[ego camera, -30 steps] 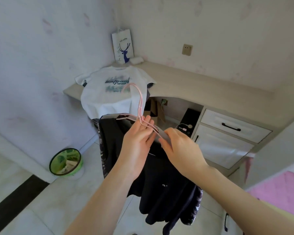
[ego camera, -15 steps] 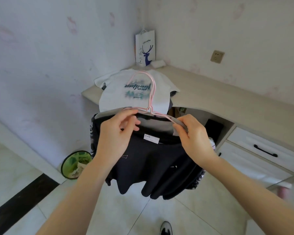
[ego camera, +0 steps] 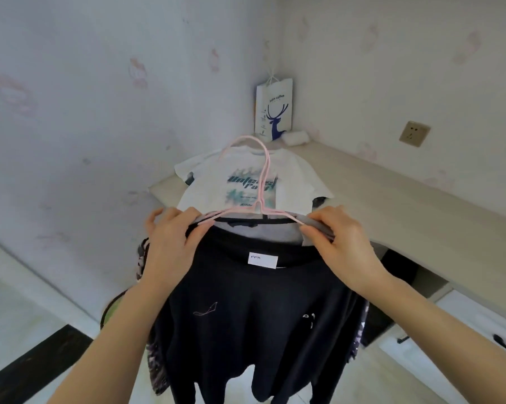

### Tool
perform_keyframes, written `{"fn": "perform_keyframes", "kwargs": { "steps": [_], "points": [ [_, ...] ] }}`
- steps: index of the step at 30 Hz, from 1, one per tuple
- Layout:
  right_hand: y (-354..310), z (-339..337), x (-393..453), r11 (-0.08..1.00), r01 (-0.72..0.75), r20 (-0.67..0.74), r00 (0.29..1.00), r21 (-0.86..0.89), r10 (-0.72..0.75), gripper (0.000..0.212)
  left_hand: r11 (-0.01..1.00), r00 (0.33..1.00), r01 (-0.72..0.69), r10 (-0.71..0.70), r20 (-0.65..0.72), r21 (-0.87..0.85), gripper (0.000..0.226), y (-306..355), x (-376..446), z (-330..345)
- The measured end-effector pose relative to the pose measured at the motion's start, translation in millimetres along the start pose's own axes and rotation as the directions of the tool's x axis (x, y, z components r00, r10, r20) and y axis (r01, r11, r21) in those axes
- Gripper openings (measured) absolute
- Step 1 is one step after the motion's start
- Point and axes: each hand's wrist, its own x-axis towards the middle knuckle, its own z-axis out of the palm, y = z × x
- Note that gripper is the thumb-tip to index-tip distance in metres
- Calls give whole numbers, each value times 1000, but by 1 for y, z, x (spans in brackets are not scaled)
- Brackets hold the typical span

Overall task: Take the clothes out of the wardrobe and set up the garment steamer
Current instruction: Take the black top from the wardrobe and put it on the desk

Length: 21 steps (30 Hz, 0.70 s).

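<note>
Both hands hold a pink wire hanger (ego camera: 264, 182) up in front of the corner surface (ego camera: 391, 193). Left hand (ego camera: 173, 243) fingers curl round its left shoulder with the grey fabric; right hand (ego camera: 337, 240) fingers pinch the right shoulder. Black garment (ego camera: 254, 310) hangs from the hanger. White printed T-shirt (ego camera: 217, 185) lies on the surface, paper bag (ego camera: 273, 109) behind it in the corner.

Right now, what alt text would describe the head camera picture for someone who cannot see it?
Two bare hands, the left hand and right hand, hold a pink hanger carrying a black garment by its two shoulders. Behind it, a white T-shirt lies on a pale corner desk, with a paper bag by the wall.
</note>
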Motion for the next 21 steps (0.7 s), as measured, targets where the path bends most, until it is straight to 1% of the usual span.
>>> {"fn": "perform_keyframes", "kwargs": {
  "steps": [3,5,6,8,11,13,15,17,19,21],
  "points": [
    [28,-2,23,1000,14,36,999,-5,-14,6,999,998,51,-51,41,18,42,6,21,16],
    [46,0,36,999,-17,70,997,28,15,5,997,995,73,-73,65,3,35,10,31,25],
    [54,1,42,998,-47,101,994,48,42,9,997,995,80,-80,65,-9,33,10,36,29],
    [72,3,53,995,-91,175,981,43,83,23,995,993,100,-99,62,-13,35,10,46,35],
    [93,6,67,998,-65,214,974,-25,69,40,991,989,131,-129,74,-15,36,7,64,37],
    [103,11,77,998,-51,215,975,-44,59,46,991,989,130,-129,78,-14,34,6,78,38],
    [109,18,91,998,-43,193,980,-49,52,46,994,992,105,-103,70,-18,31,6,93,39],
    [110,23,108,998,-55,138,989,-36,60,44,996,994,82,-80,76,-30,31,4,111,39],
    [110,25,130,998,-63,81,995,-19,64,44,995,992,91,-87,90,-42,33,0,132,38],
    [111,26,154,998,-60,32,998,17,59,44,998,997,48,-45,63,-47,34,-5,156,38]
  ]
}}
